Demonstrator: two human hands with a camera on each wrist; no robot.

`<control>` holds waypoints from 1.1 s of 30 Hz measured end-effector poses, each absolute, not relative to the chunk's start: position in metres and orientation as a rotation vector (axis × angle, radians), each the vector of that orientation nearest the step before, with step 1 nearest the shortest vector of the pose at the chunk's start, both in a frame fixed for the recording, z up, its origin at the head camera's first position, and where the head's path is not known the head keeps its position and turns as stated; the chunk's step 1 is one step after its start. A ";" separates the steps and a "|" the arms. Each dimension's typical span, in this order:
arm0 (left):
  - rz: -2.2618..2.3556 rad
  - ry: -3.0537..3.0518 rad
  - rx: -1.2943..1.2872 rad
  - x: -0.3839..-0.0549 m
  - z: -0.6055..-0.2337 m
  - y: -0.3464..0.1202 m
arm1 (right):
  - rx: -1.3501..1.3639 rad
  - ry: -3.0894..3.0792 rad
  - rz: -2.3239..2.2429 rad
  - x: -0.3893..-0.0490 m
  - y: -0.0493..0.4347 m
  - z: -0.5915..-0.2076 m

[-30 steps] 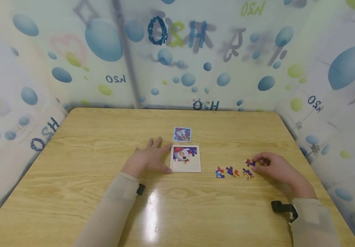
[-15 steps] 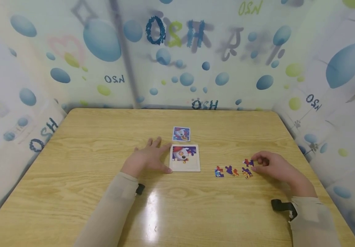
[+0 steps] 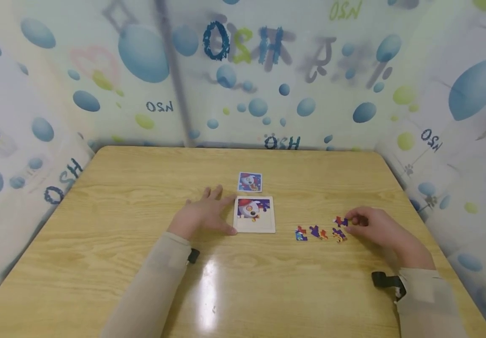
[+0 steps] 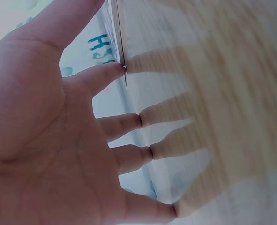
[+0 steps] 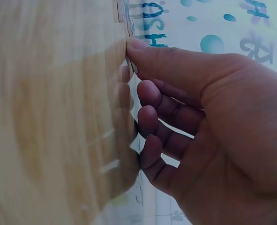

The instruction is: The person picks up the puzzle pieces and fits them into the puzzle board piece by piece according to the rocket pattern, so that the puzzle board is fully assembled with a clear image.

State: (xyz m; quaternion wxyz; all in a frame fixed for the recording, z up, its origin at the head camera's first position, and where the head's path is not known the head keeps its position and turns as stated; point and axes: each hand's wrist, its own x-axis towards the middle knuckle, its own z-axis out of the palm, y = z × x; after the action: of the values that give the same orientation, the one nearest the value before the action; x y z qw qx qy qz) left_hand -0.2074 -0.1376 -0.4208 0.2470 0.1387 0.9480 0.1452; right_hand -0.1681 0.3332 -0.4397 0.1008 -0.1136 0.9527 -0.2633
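A square puzzle tray (image 3: 254, 227) lies mid-table with its picture partly filled at the top. My left hand (image 3: 201, 215) rests on the table left of it, fingers spread, thumb and index fingertip at its left edge. In the left wrist view the left hand (image 4: 72, 136) has straight fingers with tips on the tabletop. My right hand (image 3: 375, 227) pinches a red and purple puzzle piece (image 3: 340, 221) at its right edge between thumb and index finger; the piece lies on the table. The right wrist view shows the right hand (image 5: 213, 108) with its other fingers curled, the piece mostly hidden.
Loose puzzle pieces lie nearby: a blue and red one (image 3: 300, 233), a purple and orange group (image 3: 318, 232) and a purple and yellow one (image 3: 339, 235). A small picture card (image 3: 250, 182) lies behind the tray. Patterned walls (image 3: 243, 98) border the wooden table (image 3: 141, 169).
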 end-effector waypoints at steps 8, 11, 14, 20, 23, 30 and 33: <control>0.411 2.580 0.367 -0.205 -0.414 -0.137 | -0.319 2.850 -0.740 -0.170 0.330 -0.438; 0.413 2.576 0.370 -0.205 -0.414 -0.137 | -0.334 2.852 -0.734 -0.169 0.330 -0.439; 0.415 2.576 0.371 -0.205 -0.413 -0.137 | -0.356 2.859 -0.726 -0.169 0.330 -0.440; 0.412 2.581 0.363 -0.202 -0.414 -0.137 | -0.379 2.880 -0.693 -0.168 0.327 -0.437; 0.409 2.584 0.361 -0.201 -0.413 -0.137 | -0.389 2.887 -0.685 -0.169 0.326 -0.436; 0.435 2.586 0.348 -0.201 -0.411 -0.137 | -0.345 2.858 -0.714 -0.172 0.327 -0.434; 0.427 2.583 0.358 -0.202 -0.412 -0.136 | -0.348 2.853 -0.690 -0.172 0.327 -0.434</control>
State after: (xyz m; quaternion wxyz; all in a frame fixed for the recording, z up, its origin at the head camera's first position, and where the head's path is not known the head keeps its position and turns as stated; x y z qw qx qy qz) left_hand -0.2024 -0.1360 -0.4122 0.2471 0.1312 0.9472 0.1566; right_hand -0.1716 0.3270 -0.4339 0.0926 -0.1172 0.9611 -0.2323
